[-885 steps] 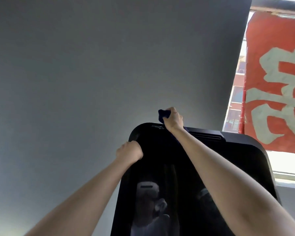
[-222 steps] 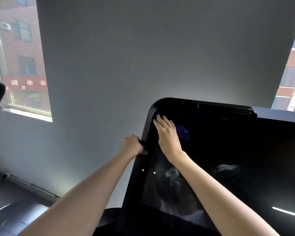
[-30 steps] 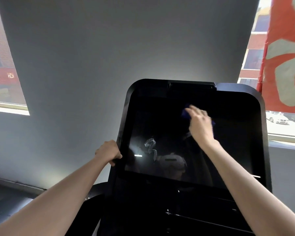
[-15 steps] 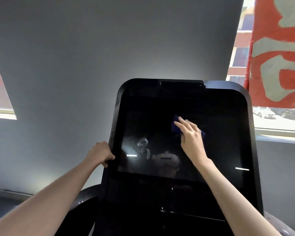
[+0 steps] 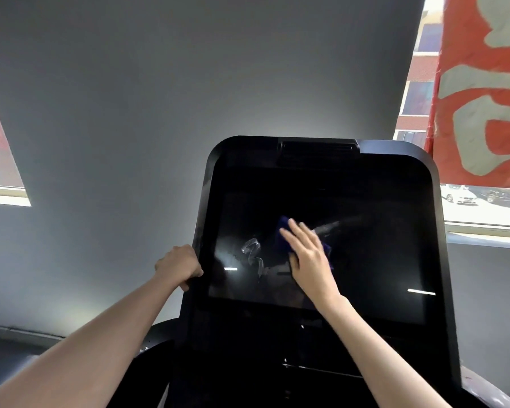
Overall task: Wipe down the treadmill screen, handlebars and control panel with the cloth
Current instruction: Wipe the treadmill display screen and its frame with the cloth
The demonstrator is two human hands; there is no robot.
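The treadmill's large black screen [image 5: 365,245] fills the middle of the view, tilted back. My right hand [image 5: 306,256] lies flat on the glass near its centre, straight fingers pressing a dark blue cloth [image 5: 283,226] that shows above the fingertips and at the hand's right side. A pale smear [image 5: 253,251] sits on the glass just left of that hand, and a faint streak runs up to the right. My left hand [image 5: 178,265] grips the console's left edge at mid height. The darker control panel [image 5: 306,354] lies below the screen.
A grey wall [image 5: 159,113] stands behind the console. Windows open at far left [image 5: 0,172] and at right, where a red banner [image 5: 483,83] hangs. A curved dark handlebar part [image 5: 159,337] shows at the console's lower left.
My right hand has slid the cloth down and to the left across the glass over the last second. The left hand keeps its grip on the console edge.
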